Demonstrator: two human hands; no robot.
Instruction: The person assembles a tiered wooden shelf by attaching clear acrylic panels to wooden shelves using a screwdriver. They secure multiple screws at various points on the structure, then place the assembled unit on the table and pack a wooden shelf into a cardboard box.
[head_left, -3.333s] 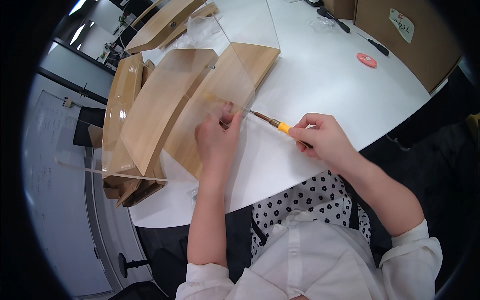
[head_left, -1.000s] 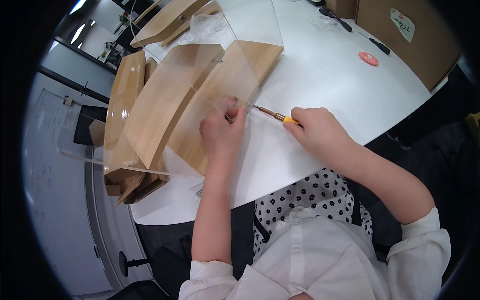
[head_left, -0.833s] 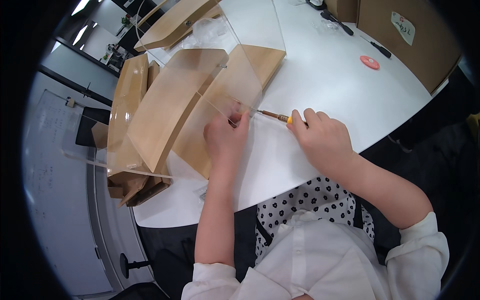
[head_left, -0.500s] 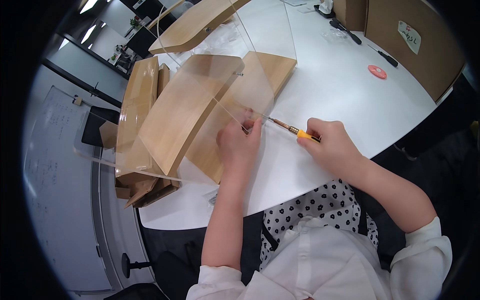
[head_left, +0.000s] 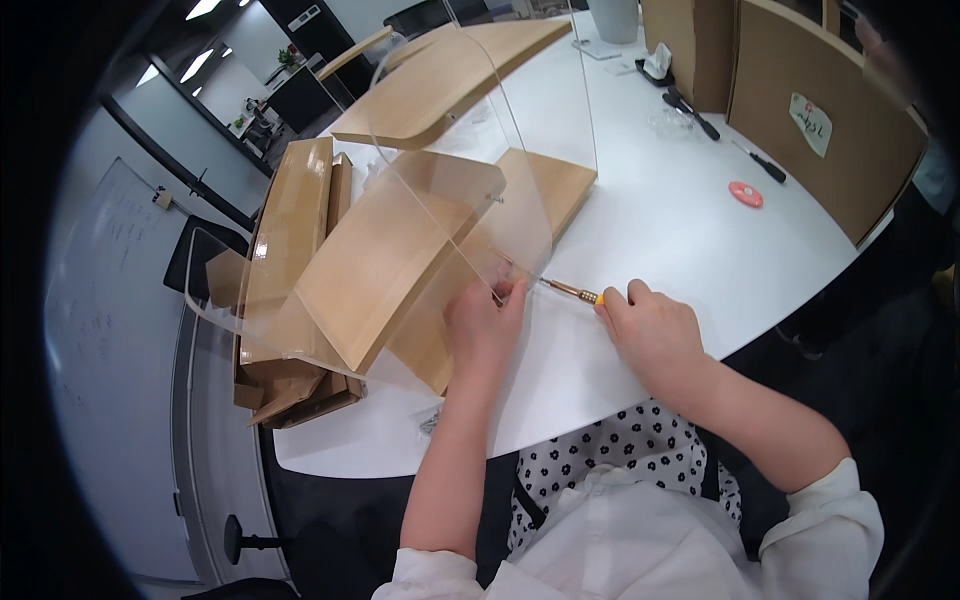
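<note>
Both your hands have crept up the table since a second ago, and the view has tipped to take in more of the far side. Your left hand (head_left: 483,325) is pinching the lower edge of the clear acrylic panel (head_left: 470,150), fingers closed on it just where the screwdriver (head_left: 572,291) tip meets, so the driving looks to be in hand. Your right hand (head_left: 652,330) is wrapped round the orange handle. That panel stands over the curved wooden board (head_left: 385,255), close on your left. Open white table (head_left: 660,215) lies to your right, with the red disc (head_left: 745,194) well apart; the near rim curves just under your wrists
</note>
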